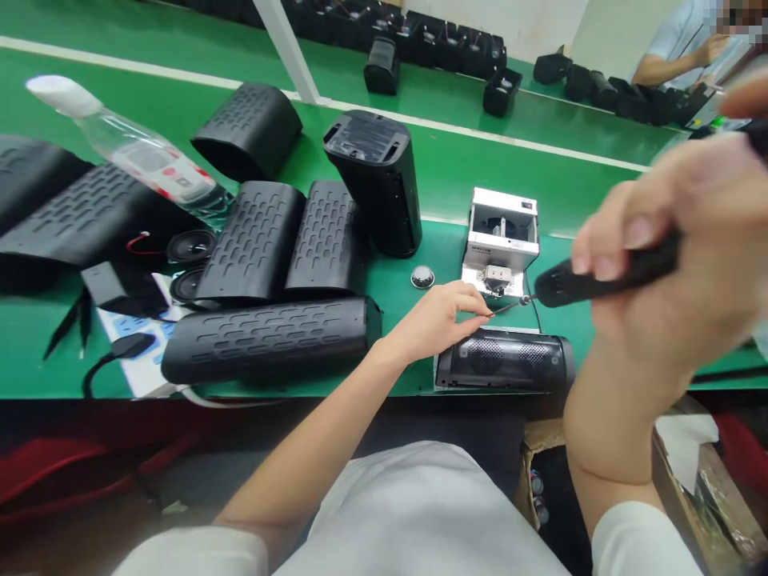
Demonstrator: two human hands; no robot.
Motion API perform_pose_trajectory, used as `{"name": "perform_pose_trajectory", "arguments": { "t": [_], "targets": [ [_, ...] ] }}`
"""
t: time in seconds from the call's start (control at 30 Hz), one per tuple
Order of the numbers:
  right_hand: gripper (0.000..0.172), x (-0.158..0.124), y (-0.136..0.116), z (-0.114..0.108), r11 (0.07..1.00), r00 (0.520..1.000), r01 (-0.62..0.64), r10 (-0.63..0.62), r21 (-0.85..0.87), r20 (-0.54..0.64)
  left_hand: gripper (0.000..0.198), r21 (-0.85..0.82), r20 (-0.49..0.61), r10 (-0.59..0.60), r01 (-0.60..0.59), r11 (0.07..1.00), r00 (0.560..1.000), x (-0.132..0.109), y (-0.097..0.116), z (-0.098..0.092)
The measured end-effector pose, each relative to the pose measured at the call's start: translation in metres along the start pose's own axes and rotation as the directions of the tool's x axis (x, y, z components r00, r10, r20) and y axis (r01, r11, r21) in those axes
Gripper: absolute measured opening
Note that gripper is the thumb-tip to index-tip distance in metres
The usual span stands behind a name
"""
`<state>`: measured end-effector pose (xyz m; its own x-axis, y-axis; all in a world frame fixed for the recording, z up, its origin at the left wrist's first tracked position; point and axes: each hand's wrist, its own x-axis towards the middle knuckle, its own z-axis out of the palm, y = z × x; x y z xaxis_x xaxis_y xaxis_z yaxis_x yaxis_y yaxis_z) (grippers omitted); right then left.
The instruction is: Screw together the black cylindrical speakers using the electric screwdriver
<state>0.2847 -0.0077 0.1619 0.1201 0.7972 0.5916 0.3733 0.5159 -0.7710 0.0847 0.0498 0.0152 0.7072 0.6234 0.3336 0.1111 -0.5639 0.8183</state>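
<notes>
My right hand (672,240) is wrapped around a black electric screwdriver (582,282), raised close to the camera. Its thin bit (510,307) points left and slightly down. At the far end of that bit, the thumb and fingertips of my left hand (441,316) pinch its tip; whether a screw sits there is too small to tell. Just beyond the bit stands a white and silver screw feeder (502,240). Below my left fingers lies a black speaker (504,362) with perforated round areas on its upper face. A small round metal dish (422,277) rests left of the feeder.
Several black speaker housings (252,240) crowd the left side, one speaker (387,192) standing upright. A plastic bottle (162,164) leans across them. A power strip (141,352) lies near the table's front edge. Across the green table (456,164), a co-worker (678,56) sits behind more housings.
</notes>
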Motion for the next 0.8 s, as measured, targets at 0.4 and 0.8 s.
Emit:
{"name": "perform_pose_trajectory", "arguments": {
  "t": [0.4,0.8],
  "targets": [
    [0.015,0.022,0.011,0.059,0.969,0.979,-0.045,0.091,0.243,-0.183,0.039,-0.089,0.322,-0.183,0.222,0.971,0.929,-0.005,0.003,-0.022],
    [0.014,0.018,0.003,0.079,0.936,0.986,-0.017,0.075,0.351,-0.152,0.039,-0.057,0.312,-0.186,0.214,0.975,0.932,-0.016,0.002,-0.022]
  ]
}}
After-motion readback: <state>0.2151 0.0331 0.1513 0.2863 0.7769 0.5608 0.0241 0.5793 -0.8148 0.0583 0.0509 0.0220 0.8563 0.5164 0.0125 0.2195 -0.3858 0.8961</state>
